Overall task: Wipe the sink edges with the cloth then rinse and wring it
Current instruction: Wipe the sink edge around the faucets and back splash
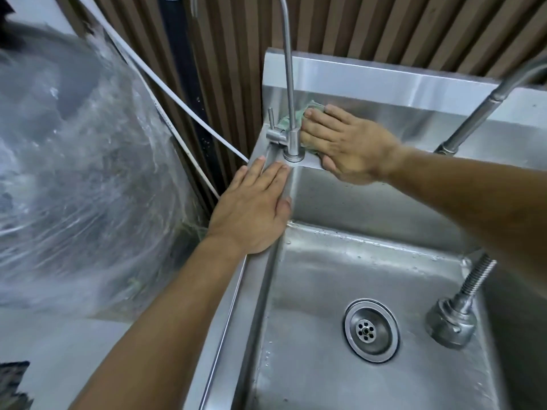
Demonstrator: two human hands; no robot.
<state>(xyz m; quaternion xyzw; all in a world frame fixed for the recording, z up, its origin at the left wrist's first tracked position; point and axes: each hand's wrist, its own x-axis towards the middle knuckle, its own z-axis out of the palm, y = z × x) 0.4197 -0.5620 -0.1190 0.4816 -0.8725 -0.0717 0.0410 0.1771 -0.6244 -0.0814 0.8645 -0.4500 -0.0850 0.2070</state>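
Observation:
A stainless steel sink [325,199] fills the right half of the view, its basin wet with droplets. My right hand [343,143] presses a green cloth [296,115] flat against the back ledge, just right of a thin steel tap [291,134] at the sink's rear left corner. Only a little of the cloth shows beyond my fingertips and under my palm. My left hand [254,208] rests flat with straight fingers on the sink's left edge, its fingertips close to the tap's base.
A round drain [370,329] lies in the basin floor. A large spring-necked sprayer [453,315] hangs into the basin at right. A clear plastic-wrapped bulk [80,173] stands left of the sink, and a white hose [177,105] runs along the slatted wall.

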